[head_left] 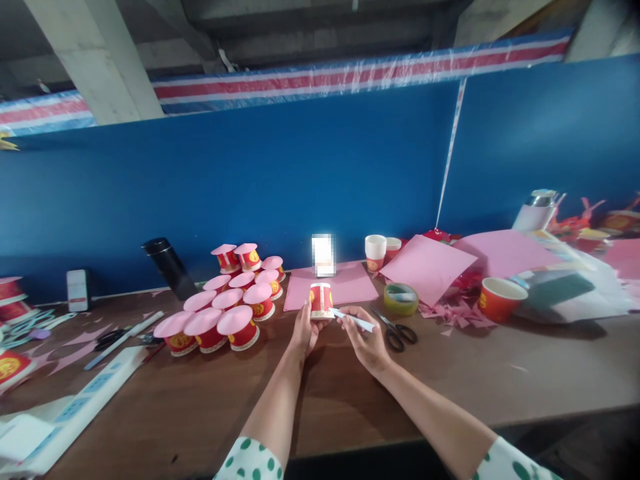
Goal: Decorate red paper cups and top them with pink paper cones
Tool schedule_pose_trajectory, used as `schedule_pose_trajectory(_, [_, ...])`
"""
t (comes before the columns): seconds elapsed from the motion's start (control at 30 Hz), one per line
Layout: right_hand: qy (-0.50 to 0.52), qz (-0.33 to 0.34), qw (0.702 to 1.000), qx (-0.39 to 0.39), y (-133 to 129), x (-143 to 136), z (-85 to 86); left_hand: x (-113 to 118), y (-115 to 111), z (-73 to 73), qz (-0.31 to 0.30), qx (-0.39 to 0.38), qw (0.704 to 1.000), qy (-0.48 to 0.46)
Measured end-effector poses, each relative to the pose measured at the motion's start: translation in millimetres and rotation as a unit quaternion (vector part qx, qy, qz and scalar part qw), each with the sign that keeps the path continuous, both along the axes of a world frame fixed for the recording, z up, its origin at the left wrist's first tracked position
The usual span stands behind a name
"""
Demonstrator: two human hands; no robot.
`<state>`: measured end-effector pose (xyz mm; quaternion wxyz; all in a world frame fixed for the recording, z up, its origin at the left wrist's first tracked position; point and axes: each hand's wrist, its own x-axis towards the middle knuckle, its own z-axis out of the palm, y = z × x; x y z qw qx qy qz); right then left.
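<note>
In the middle of the head view, my left hand (305,333) is closed around a red paper cup (321,300) with gold print, held just above the table's surface. My right hand (367,340) grips a white pen (356,320), whose tip is at the cup's lower right side. Pink paper sheets (345,285) lie behind the cup, under a blurred bright phone (323,255) that stands upright. Black scissors (397,333) and a roll of yellow-green tape (401,299) rest to the right of my right hand.
Several red cups with pink cone tops (237,320) stand at left, near a black tumbler (170,267). A power strip (90,407) lies at front left. Right of centre are a pink sheet (427,267), paper scraps (460,315) and a red tub (501,300). A blue partition (300,173) closes the back.
</note>
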<state>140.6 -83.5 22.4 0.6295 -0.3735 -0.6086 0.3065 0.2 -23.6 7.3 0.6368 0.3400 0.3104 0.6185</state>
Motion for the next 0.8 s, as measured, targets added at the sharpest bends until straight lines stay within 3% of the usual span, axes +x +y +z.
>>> schedule_pose_trajectory(0.8, [-0.011,-0.005,1.0,0.003,0.5,-2.9,0.6,2.6,-2.5,2.9,0.003,0.021,0.999,0.026])
